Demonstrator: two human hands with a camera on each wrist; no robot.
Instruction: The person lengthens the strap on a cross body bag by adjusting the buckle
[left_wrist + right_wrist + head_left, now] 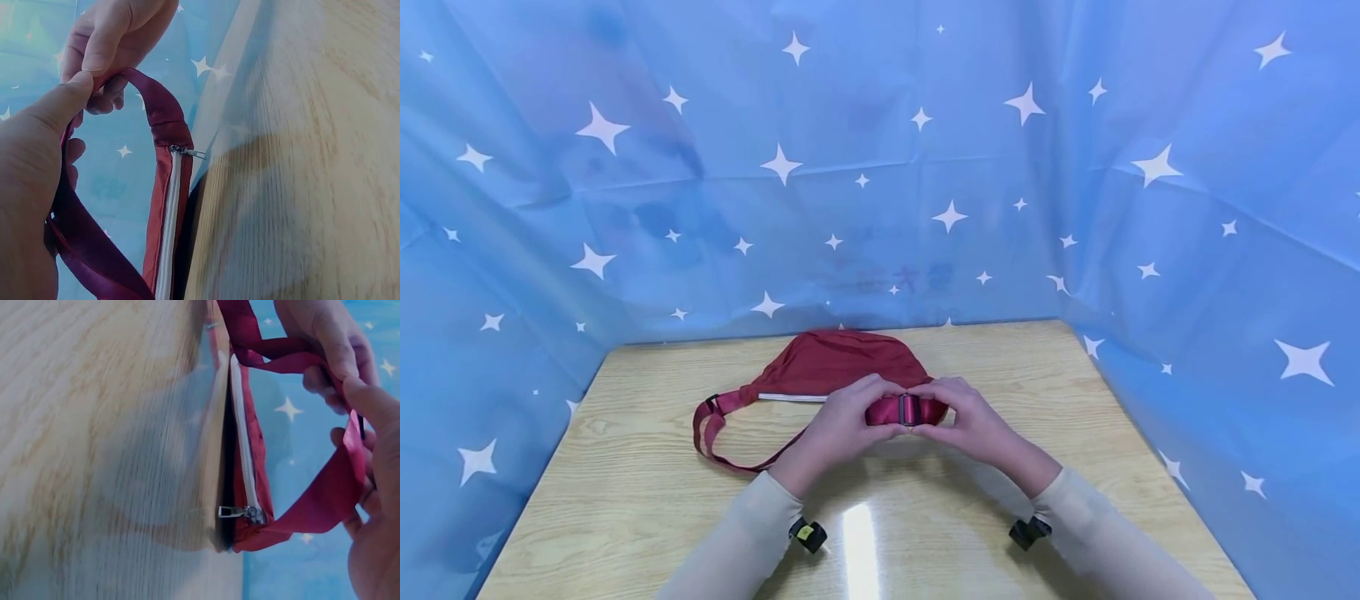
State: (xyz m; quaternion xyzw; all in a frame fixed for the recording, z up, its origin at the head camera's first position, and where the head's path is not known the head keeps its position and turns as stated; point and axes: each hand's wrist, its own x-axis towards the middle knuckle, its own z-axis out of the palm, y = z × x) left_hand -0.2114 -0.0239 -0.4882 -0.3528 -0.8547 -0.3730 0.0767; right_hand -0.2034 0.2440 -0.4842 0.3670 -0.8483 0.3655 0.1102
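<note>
A dark red waist bag [846, 358] lies on the table with its zipper side toward me. Raised in front of the bag is a section of its red strap [883, 411] carrying a dark strap adjuster [909, 410]. My left hand [848, 417] pinches the strap on the adjuster's left side, and my right hand [973, 419] pinches it on the right, thumbs nearly meeting below. In the right wrist view the strap [328, 494] runs from the bag's end up to the fingers. A metal zipper pull [234, 512] hangs near that end.
A pale wood-grain table [647, 500] carries the bag. Behind it and at both sides hangs a blue curtain [865, 200] with white stars. To the left, a loop of strap [715, 442] lies on the tabletop. Black wrist devices [807, 533] are on both sleeves.
</note>
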